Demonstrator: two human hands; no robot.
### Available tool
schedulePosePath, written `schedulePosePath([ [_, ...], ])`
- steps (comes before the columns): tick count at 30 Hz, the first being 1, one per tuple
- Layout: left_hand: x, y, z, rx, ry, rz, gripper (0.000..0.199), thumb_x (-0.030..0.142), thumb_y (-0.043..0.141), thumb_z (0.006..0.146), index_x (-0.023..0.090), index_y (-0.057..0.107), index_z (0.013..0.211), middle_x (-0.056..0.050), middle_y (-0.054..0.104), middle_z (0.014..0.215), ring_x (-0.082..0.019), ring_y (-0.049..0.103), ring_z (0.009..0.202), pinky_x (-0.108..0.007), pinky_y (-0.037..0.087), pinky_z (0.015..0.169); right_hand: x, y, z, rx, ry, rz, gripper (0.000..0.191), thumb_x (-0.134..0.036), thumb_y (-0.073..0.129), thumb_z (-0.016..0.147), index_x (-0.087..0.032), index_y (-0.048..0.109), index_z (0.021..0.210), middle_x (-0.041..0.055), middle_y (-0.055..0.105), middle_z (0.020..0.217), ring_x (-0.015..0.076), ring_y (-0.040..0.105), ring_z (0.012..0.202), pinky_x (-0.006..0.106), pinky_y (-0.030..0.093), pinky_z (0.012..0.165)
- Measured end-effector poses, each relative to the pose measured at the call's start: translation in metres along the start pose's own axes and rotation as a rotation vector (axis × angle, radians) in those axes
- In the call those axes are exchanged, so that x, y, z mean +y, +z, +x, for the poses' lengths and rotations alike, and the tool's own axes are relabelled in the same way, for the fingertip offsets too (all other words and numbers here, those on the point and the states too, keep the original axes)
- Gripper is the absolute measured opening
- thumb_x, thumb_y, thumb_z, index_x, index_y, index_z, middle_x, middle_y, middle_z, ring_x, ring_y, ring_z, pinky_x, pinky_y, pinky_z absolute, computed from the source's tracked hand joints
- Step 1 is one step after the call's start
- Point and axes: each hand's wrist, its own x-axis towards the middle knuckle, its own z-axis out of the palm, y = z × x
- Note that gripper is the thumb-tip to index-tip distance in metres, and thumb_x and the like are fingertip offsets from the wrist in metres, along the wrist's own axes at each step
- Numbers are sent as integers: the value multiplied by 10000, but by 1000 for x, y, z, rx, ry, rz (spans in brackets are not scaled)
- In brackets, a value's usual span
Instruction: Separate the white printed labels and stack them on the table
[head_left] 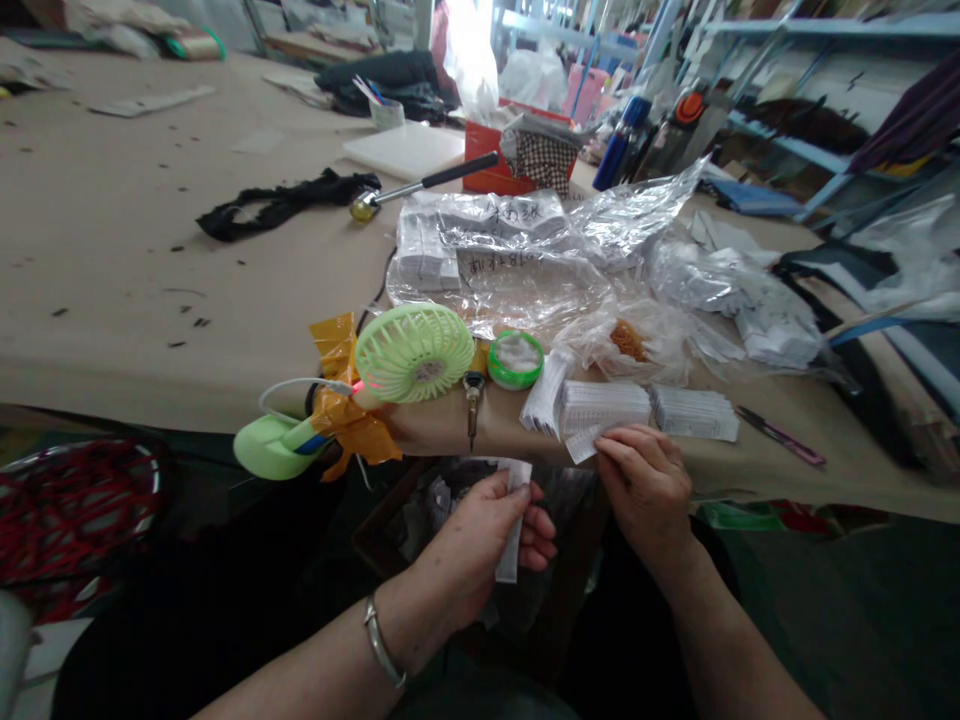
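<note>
My left hand [487,535], with a bangle at the wrist, is closed on a white strip [514,520] below the table edge. The strip lies between thumb and fingers. My right hand [649,480] pinches a printed white label [582,442] at the table's front edge. Behind that label is a stack of white labels [606,403], with another stack [549,390] on its left and a third [696,412] on its right. A tool with a metal tip [472,405] points over the edge beside a round green container [515,359] holding white material.
A green fan [415,353] is taped at the table edge with orange tape. Clear plastic bags [525,270] lie behind the stacks. Pink-handled scissors or snips [781,436] lie at right. An open box [420,510] sits below the edge.
</note>
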Motion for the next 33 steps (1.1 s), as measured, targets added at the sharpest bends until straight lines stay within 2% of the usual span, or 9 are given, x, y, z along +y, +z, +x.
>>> schedulePosePath([
  [3, 4, -2, -1, -2, -29, 14, 201, 303, 665, 769, 124, 598, 829, -41, 655, 680, -116, 614, 554, -222, 473, 540, -2, -3, 1, 50, 36, 77, 122, -133, 614, 832, -216, 688, 881, 45, 692, 878, 213, 615, 916, 405, 499, 853],
  [6, 8, -2, -3, 5, -86, -7, 176, 258, 646, 781, 102, 644, 864, -65, 674, 710, -119, 624, 569, -235, 491, 570, -15, -11, 0, 99, 35, 251, 177, -98, 619, 817, -240, 669, 911, 39, 671, 895, 217, 613, 947, 419, 518, 831],
  [10, 7, 0, -5, -84, -103, -101, 129, 201, 619, 776, 90, 667, 822, -53, 656, 667, -117, 599, 533, -231, 466, 533, -48, -19, -4, -11, -61, 508, 179, -123, 597, 838, -268, 668, 916, 33, 661, 915, 220, 605, 985, 433, 536, 805],
  [14, 2, -1, -5, -147, -87, -253, 82, 144, 653, 701, 67, 663, 728, -41, 616, 635, -89, 547, 508, -197, 397, 491, -69, -12, -7, -86, -176, 569, 112, -170, 606, 854, -252, 683, 858, 22, 679, 872, 197, 600, 967, 421, 520, 844],
  [21, 0, -5, -4, -221, -144, -396, 159, 226, 628, 783, 77, 671, 817, -31, 604, 678, -77, 547, 536, -178, 394, 492, -62, -2, -13, -172, -245, 544, 93, -218, 614, 867, -236, 696, 826, 17, 712, 861, 189, 606, 1001, 437, 480, 946],
  [27, 0, -7, -5, -214, -113, -316, 153, 148, 695, 701, 57, 676, 822, -38, 618, 685, -83, 563, 559, -180, 408, 524, -65, -1, -14, -167, -242, 574, 85, -168, 636, 843, -224, 693, 814, 22, 717, 903, 214, 567, 1052, 468, 488, 937],
  [30, 1, -7, -7, -177, -118, -322, 132, 147, 670, 740, 65, 674, 844, -33, 627, 681, -76, 564, 543, -177, 418, 521, -65, -6, -14, -182, -237, 567, 131, -144, 649, 827, -232, 682, 918, 24, 712, 920, 222, 555, 1063, 458, 502, 923],
  [33, 1, -8, -9, -154, -143, -262, 149, 210, 632, 811, 88, 664, 890, -52, 659, 709, -115, 616, 584, -240, 497, 597, -50, -16, -14, -176, -192, 513, 320, -127, 631, 829, -210, 607, 1137, 65, 685, 1008, 247, 536, 1114, 457, 511, 917],
])
